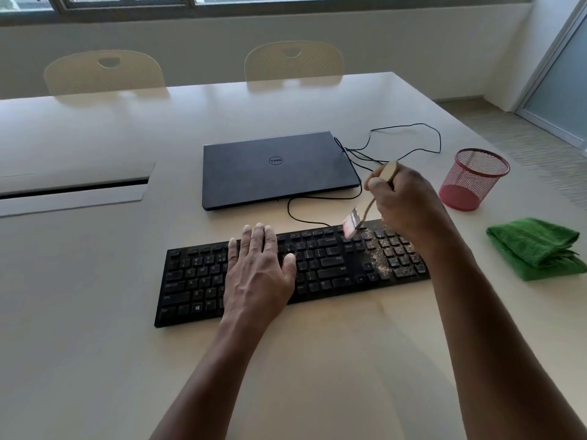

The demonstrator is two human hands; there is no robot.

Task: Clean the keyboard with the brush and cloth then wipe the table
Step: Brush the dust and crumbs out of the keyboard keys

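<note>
Left hand [257,268] spread flat steadying the keyboard [286,274], right hand [403,201] gripping the brush [352,225] handle; short, light strokes should flick the crumbs [379,258] off the right end onto the bench [95,360].

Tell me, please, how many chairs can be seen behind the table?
2. One chair stands at the table's far edge on the left, the other chair at the far edge nearer the middle. Only their backrests show; more could stand outside the view.
</note>
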